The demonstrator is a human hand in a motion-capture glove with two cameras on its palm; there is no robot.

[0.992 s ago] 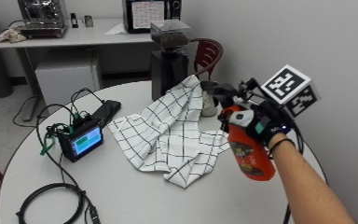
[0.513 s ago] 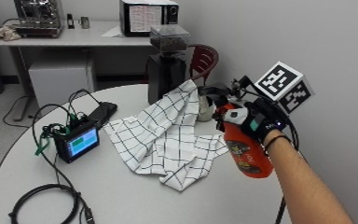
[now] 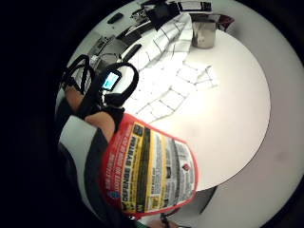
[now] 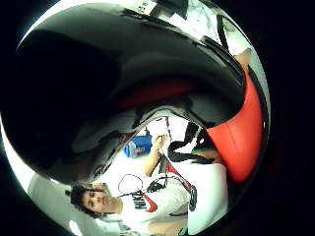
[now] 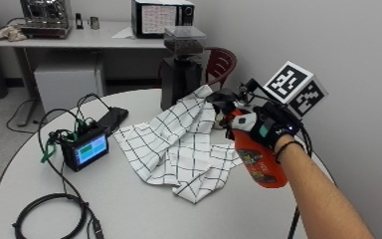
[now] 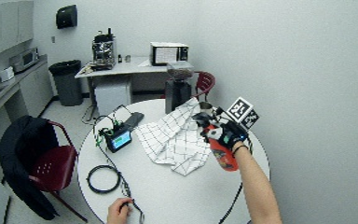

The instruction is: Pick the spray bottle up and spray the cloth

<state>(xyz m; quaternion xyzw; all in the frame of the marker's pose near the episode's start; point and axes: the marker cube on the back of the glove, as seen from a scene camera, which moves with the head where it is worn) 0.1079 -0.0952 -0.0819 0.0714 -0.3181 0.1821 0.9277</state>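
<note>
Up and inward comes the red spray bottle (image 5: pixel 260 162), a touch nearer the checked cloth (image 5: pixel 176 148) than half a second back, though the outside camera has shifted too, so how far it travelled is hard to say. What's plain: the right hand (image 5: pixel 265 125) in its black glove has its fingers curled round the bottle's neck and black trigger head, and the bottle hangs off the table, tilted, its base swung back toward the person's forearm and its nozzle end aimed at the cloth. The nozzle sits right over the cloth's near edge; whether it touches the fabric, I cannot tell.

That cloth lies crumpled on the round white table (image 5: pixel 144 209), spread just as before, its far corner draped up against the black coffee grinder (image 5: pixel 181 74) at the table's back edge. Beside the cloth, on the side away from the hand, stands the small monitor (image 5: pixel 88 151) with its blue screen lit and cables trailing off it, and a coil of black cable (image 5: pixel 48 216) lies nearer the front of the table.

From the palm's little-finger side, the bottle's label (image 3: pixel 149 171) fills the close view, with the cloth (image 3: pixel 171 71) stretched out beyond it and a metal cup (image 3: pixel 204 33) standing past the cloth's far end.
</note>
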